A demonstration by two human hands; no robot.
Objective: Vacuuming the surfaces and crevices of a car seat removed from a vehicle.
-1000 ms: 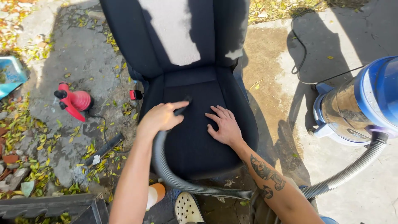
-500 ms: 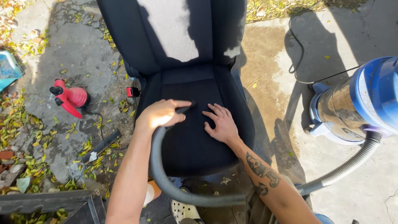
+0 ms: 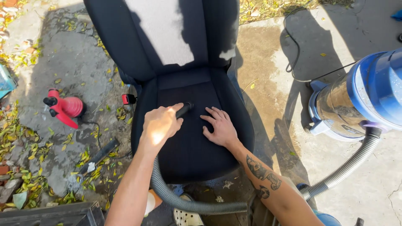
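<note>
Outdoors on cracked concrete strewn with yellow leaves, I am working over a black car seat (image 3: 188, 142) standing in sun and shadow.

I am wrapping my left hand (image 3: 159, 124) tightly around the black nozzle (image 3: 184, 109), whose tip is touching the seat cushion, while my right hand (image 3: 220, 127) is lying flat and open just beside it, holding nothing. Behind my left wrist the grey ribbed hose (image 3: 197, 205) is curving round to the blue and chrome vacuum canister (image 3: 360, 100) at right; a red spray bottle (image 3: 65, 108) is lying on the ground at left.
</note>
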